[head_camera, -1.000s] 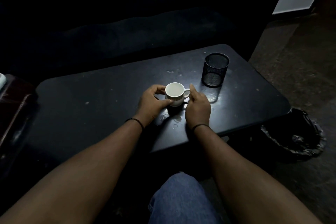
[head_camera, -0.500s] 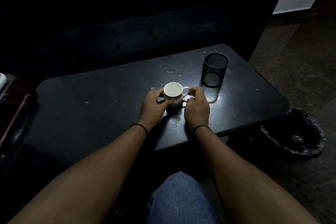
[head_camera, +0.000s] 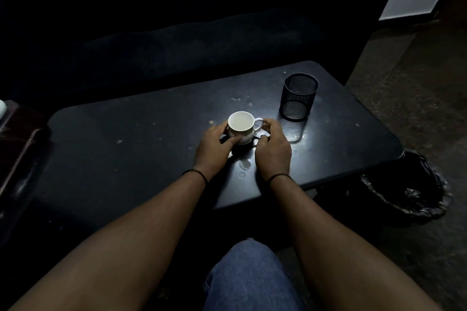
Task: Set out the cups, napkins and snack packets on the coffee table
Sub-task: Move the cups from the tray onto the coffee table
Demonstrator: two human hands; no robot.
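A small white cup [head_camera: 240,127] with a handle pointing right stands upright on the dark coffee table [head_camera: 126,154], near its middle. It looks empty. My left hand [head_camera: 214,146] wraps the cup's left side, thumb across its front. My right hand [head_camera: 273,149] sits at the cup's right, fingers curled by the handle and touching it. No napkins or snack packets show in the dim view.
A black mesh holder [head_camera: 299,96] stands on the table right of the cup. A dark sofa [head_camera: 202,33] runs behind the table. A bin lined with a black bag [head_camera: 409,189] sits on the floor at the table's right end. My knee [head_camera: 250,278] is below.
The cup has shifted slightly farther from me on the table with both hands around it. My right hand's fingers have curled in closer to the handle.
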